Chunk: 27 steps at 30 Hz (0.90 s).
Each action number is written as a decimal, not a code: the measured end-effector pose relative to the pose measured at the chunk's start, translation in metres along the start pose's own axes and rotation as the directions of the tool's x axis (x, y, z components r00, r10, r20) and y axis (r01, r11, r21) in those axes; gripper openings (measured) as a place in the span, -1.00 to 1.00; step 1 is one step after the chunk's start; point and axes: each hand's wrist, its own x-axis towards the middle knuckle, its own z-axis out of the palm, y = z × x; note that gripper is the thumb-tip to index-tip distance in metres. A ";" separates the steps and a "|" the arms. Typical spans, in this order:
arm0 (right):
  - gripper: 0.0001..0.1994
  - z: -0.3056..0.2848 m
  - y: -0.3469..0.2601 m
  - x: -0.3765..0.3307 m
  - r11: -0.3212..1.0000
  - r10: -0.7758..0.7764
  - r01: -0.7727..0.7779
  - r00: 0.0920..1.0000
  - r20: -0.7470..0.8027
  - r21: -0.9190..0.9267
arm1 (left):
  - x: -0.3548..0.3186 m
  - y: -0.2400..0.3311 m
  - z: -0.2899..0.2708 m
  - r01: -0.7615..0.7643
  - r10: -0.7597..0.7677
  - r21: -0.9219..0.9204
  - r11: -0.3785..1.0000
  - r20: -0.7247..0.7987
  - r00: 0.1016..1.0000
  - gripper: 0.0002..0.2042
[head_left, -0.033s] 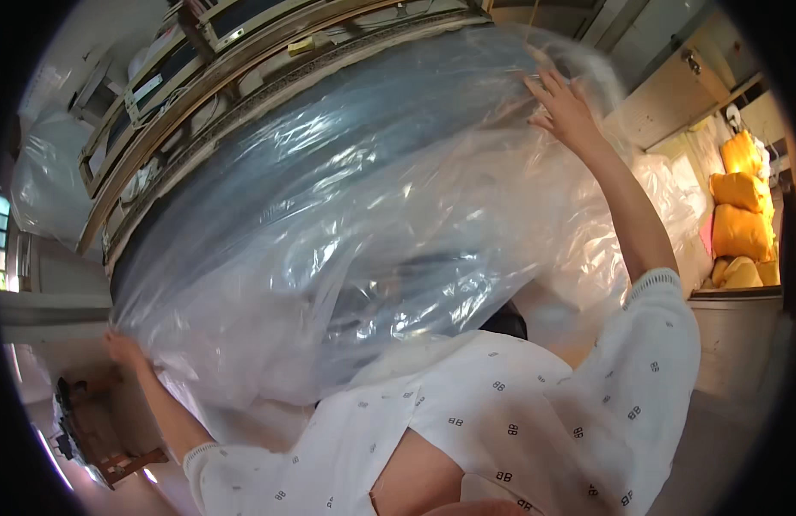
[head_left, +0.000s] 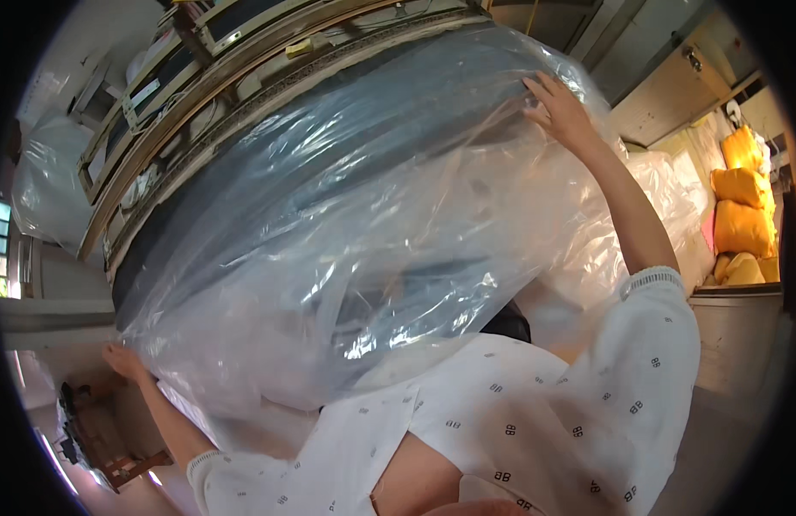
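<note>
A large clear plastic sheet [head_left: 398, 198], wrinkled and shiny, spreads over a dark work surface [head_left: 170, 228] and drapes toward my lap. My left hand [head_left: 124, 359] is at the sheet's near left corner, its fingers closed on the plastic edge, though their tips are small and partly hidden. At the far right, my right hand [head_left: 559, 110] rests on the sheet with its fingers stretched out and apart. Both arms are spread wide.
A long wooden frame [head_left: 148, 172] with cables runs along the far side. Bulky clear plastic [head_left: 660, 193] is heaped at the right, near stacked yellow bundles [head_left: 743, 211]. Another plastic bag [head_left: 54, 185] hangs at the far left. Wooden furniture [head_left: 114, 430] stands at the lower left.
The billowing far right part of the sheet has sunk lower and flattened. My left hand has shifted slightly downward with the near left corner. My right hand has barely moved.
</note>
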 end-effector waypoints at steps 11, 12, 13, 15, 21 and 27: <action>-0.66 -0.031 -0.068 0.105 0.982 -0.079 0.001 0.909 -0.409 -0.188 | 0.004 0.032 0.008 0.333 -0.340 0.068 0.940 0.180 0.923 -0.62; -0.74 -0.033 -0.070 0.110 0.975 -0.155 0.078 0.906 -0.393 -0.206 | 0.003 0.052 -0.004 0.379 -0.385 0.069 0.923 0.181 0.905 -0.63; -0.74 -0.025 -0.060 0.117 0.976 -0.152 0.075 0.907 -0.393 -0.204 | 0.005 0.063 -0.011 0.421 -0.426 0.066 0.905 0.174 0.888 -0.63; -0.75 0.008 -0.029 0.139 0.981 -0.018 0.037 0.995 -0.098 0.190 | 0.005 0.051 -0.006 0.419 -0.415 0.016 0.908 0.164 0.895 -0.64; -0.78 0.050 -0.049 0.156 0.926 0.049 -0.021 0.997 -0.065 0.378 | 0.001 -0.026 -0.051 0.573 -0.403 -0.566 0.593 0.407 0.820 -0.64; -0.75 0.064 -0.032 0.177 0.867 -0.026 -0.045 0.990 0.136 0.496 | -0.024 -0.069 -0.161 0.747 -0.335 -0.622 0.233 0.670 0.663 -0.62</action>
